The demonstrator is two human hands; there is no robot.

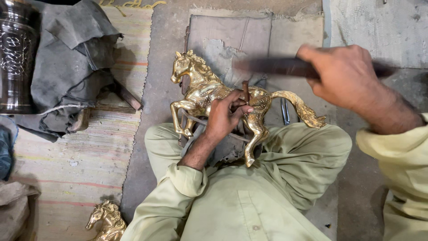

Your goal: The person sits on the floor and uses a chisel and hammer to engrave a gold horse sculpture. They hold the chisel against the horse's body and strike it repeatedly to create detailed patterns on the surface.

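A shiny brass horse figure (200,89) lies on its side across my lap, head to the left and tail (301,107) to the right. My left hand (225,116) rests on the horse's body and grips a short dark chisel (245,91) upright against the brass. My right hand (345,76) is raised above and to the right, closed around a dark hammer (272,67) that is blurred by motion. The hammer's head points left, above the chisel and apart from it.
A grey cloth (71,58) is heaped on a striped mat (89,156) at the left, next to a dark engraved metal vase (15,53). A second brass horse head (107,218) shows at the bottom left. A worn pad (232,35) lies beyond the horse.
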